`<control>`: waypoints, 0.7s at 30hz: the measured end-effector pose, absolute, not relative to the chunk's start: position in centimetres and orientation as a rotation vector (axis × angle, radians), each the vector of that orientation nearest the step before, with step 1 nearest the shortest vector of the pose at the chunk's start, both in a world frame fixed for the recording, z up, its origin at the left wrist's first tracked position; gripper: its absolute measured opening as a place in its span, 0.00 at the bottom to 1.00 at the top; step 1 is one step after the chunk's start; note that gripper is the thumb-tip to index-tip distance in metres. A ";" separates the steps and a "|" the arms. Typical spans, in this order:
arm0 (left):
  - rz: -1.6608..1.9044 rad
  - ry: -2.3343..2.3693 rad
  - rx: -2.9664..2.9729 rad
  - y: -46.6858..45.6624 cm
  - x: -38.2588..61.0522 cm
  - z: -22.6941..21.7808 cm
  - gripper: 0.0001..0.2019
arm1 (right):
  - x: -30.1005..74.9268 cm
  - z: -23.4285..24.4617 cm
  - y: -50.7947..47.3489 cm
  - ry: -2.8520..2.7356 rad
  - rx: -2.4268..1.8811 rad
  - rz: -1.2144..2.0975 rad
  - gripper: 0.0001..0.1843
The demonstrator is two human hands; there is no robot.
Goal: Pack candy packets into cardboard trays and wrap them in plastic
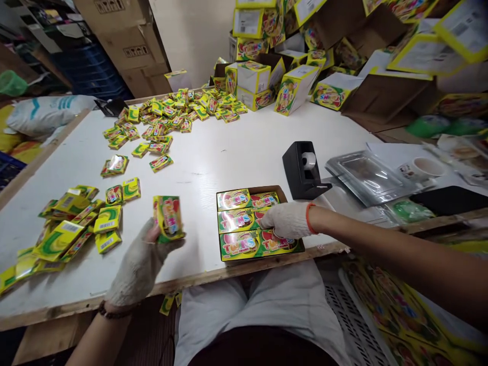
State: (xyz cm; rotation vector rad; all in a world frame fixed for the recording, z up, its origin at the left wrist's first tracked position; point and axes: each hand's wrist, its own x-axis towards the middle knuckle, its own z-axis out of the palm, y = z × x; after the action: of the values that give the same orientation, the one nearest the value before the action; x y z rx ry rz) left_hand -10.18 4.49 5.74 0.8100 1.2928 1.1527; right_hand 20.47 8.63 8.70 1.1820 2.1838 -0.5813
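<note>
My left hand (143, 259), in a white knitted glove, grips a small yellow-green TWINS packet box (168, 218) above the table's front left. Its fingers are closed around the lower part of the box. In front of me lies an open shallow carton (221, 258) with several TWINS packet boxes (239, 245) in rows. My right hand (285, 219), gloved too, reaches over the carton's right side. Its fingers are curled together, their tips against the packet box (259, 217) in the middle right place. Whether they pinch something is hidden.
Loose packet boxes pile at the left (63, 234) and far side of the white table (213, 152). A black tape dispenser (301, 175) stands just behind the carton. Clear plastic trays (369, 175) and a cup (423, 170) lie right; empty display cartons (253, 76) stack behind.
</note>
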 end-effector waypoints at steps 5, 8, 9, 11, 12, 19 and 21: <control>0.955 0.865 0.585 4.0 -3.3 7.4 0.21 | 19.9 8.0 6.7 2.206 1.440 -0.393 0.21; 0.907 0.782 0.549 4.3 -1.2 7.2 0.21 | 20.2 7.7 6.2 2.150 1.481 -0.402 0.21; 0.913 0.784 0.557 4.4 -0.6 7.0 0.21 | 20.4 7.7 6.2 2.160 1.481 -0.398 0.21; 0.956 0.805 0.606 4.8 0.5 6.6 0.21 | 21.0 7.8 6.2 2.231 1.556 -0.465 0.18; 0.990 0.818 0.642 4.9 1.1 6.4 0.21 | 21.3 8.1 6.2 2.287 1.649 -0.581 0.16; 1.026 0.978 1.161 4.2 3.0 7.1 0.13 | 22.8 11.3 7.3 2.634 1.847 -1.897 0.20; 1.072 1.079 1.274 4.4 1.4 7.0 0.11 | 24.0 11.6 8.2 2.676 1.765 -1.700 0.16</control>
State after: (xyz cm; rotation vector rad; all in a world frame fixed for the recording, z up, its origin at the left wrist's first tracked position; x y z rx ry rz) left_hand 1.44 4.38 7.00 1.2743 1.0791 1.0715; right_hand 23.99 8.16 11.63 1.7652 2.6763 -1.6996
